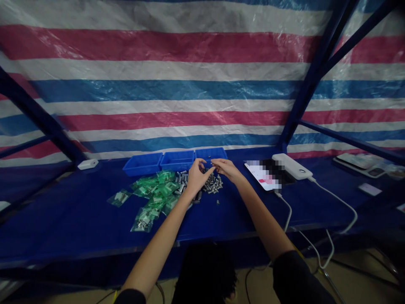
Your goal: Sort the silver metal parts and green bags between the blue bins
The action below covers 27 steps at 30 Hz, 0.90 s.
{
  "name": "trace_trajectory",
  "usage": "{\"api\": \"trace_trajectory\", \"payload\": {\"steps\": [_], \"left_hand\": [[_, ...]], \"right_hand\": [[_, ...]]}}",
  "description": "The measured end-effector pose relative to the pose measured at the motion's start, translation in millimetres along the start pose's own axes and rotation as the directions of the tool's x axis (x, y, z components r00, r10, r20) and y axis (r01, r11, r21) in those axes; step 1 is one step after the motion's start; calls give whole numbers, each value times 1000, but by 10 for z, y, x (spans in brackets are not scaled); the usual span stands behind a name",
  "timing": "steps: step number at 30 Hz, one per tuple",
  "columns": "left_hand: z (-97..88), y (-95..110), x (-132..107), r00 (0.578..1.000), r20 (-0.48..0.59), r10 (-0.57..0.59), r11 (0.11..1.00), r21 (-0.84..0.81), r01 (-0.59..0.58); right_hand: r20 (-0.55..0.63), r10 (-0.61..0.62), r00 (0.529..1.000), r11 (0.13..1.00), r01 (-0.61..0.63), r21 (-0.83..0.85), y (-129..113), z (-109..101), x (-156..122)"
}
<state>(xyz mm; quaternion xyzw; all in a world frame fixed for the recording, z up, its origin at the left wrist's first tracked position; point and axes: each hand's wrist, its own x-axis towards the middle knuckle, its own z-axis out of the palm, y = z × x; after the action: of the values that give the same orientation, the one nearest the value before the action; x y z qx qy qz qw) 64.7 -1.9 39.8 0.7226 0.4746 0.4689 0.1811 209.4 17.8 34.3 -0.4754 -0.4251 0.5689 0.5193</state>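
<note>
My left hand (198, 176) and my right hand (227, 168) come together over a heap of small metal parts (213, 184), close in front of the blue bins. The fingers of both are bent, with the tips pinched near each other. Whatever sits between the fingertips is too small to make out. Left of the heap, partly behind my left wrist, lie longer grey metal cylinders (182, 178). Beside those spreads a pile of small green-tinted plastic bags (156, 192) with parts inside. A single metal piece (217, 202) lies apart, nearer the front edge.
Three blue bins (144, 164) stand in a row at the back. To the right are a lit phone (261, 177), a white power bank (291, 166) and trailing white cables (343, 198). Farther right sits a scale (360, 165). Blue metal posts (303, 93) frame the table (240, 219).
</note>
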Motion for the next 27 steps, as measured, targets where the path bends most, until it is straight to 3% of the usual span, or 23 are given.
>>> {"api": "trace_trajectory", "payload": {"steps": [2, 4, 6, 9, 12, 17, 21, 24, 27], "left_hand": [[-68, 65, -10, 971, 217, 98, 995, 7, -102], [-119, 132, -36, 864, 464, 194, 980, -60, -188], [-142, 178, -73, 741, 625, 244, 969, -128, -211], [-142, 198, -120, 628, 738, 246, 966, -136, -219], [-152, 187, -131, 582, 781, 224, 964, -92, -248], [-165, 141, -122, 572, 795, 202, 945, -5, -327], [-91, 68, -120, 585, 791, 178, 939, 41, -341], [-43, 42, -99, 665, 715, 216, 935, 43, -351], [-44, 55, -55, 806, 554, 208, 944, 102, -314]], "right_hand": [[-69, -19, 997, 999, 16, -49, -9, -17, 4], [-52, -73, 996, 996, 71, -46, -23, -34, 3], [23, -147, 989, 989, 147, 6, -38, -47, -4], [96, -198, 975, 980, 195, 46, -55, -59, -17], [55, -176, 983, 984, 174, 35, -69, -66, -26], [-84, -107, 991, 994, 110, 29, -102, -78, -25], [-114, -92, 989, 995, 95, 26, -107, -83, -11], [-103, -88, 991, 996, 90, 15, -90, -79, -9], [-28, -86, 996, 996, 85, -20, -56, -70, -19]]}}
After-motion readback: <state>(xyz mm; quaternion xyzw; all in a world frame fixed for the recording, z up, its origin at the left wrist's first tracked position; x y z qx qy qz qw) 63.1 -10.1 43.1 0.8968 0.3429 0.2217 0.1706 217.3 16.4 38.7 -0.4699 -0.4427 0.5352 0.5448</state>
